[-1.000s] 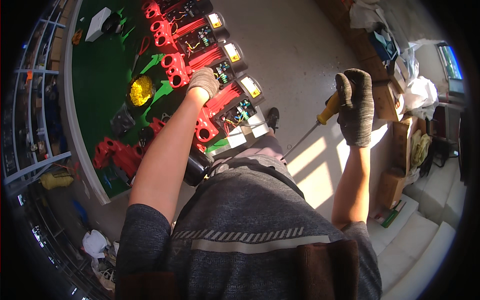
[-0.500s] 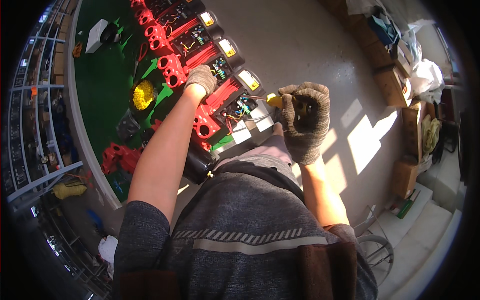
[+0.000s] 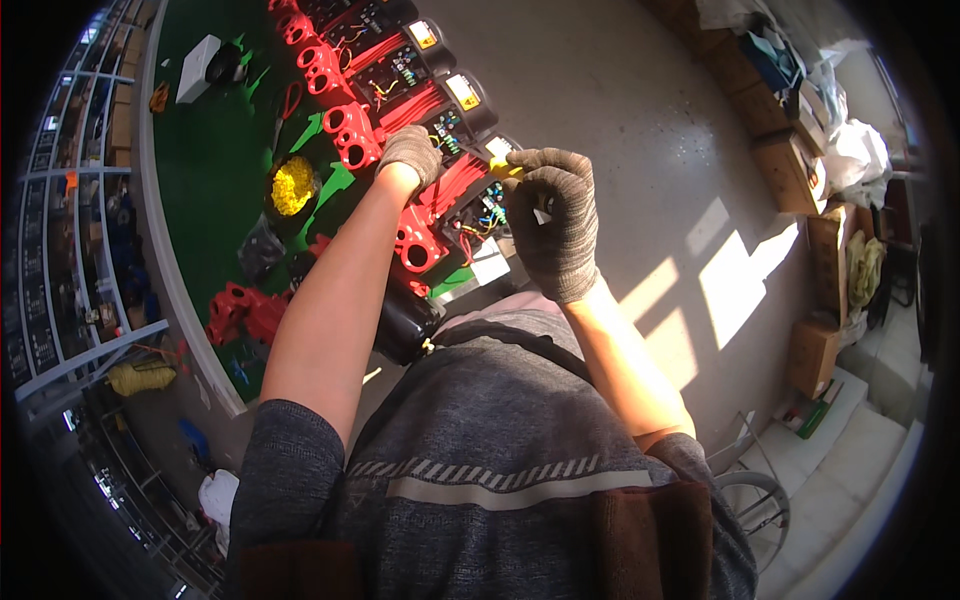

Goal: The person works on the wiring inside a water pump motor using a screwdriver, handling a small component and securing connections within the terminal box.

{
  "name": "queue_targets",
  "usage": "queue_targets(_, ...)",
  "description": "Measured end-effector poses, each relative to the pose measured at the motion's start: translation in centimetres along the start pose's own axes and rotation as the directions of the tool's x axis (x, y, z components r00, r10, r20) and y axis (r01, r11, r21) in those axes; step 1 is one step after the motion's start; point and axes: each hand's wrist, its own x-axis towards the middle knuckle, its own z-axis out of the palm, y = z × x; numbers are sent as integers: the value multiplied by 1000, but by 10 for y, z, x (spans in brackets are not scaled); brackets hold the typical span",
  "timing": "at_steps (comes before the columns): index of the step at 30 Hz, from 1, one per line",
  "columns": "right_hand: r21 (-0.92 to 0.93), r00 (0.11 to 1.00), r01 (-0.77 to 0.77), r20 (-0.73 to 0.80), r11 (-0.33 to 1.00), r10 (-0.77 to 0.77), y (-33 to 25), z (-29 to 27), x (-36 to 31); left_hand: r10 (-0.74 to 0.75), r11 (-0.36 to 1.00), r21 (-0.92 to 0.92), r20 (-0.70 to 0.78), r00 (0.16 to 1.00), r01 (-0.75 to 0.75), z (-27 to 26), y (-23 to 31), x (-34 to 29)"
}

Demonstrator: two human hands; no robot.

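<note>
R hand (image 3: 553, 225) holding ylw screwdriver (image 3: 506, 169); L hand (image 3: 411, 158) nr red casting (image 3: 349, 136).

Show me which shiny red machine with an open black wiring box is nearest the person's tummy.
The bottom shiny red machine in the row, nearest the smooth black cylinder; its neighbours sit farther up.

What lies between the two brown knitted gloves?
In the head view, left hand to right hand: a red ribbed machine body, then a yellow tool handle.
</note>
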Motion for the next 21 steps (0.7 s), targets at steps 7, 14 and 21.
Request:
queue_targets(7, 15, 999, -33, -4, 999, 34, 13, 11, -2, 38, 992, 118, 7, 999, -39, -8, 7, -1)
queue_targets(14, 19, 999, -31, -19, 999, 32, 20, 16, -3, 42, 977, 204, 99, 994, -61, -16, 10, -5)
queue_targets(21, 7, 993, -50, 108, 999, 49, 12, 8, 2, -10, 990, 141, 82, 997, -1, -18, 11, -8)
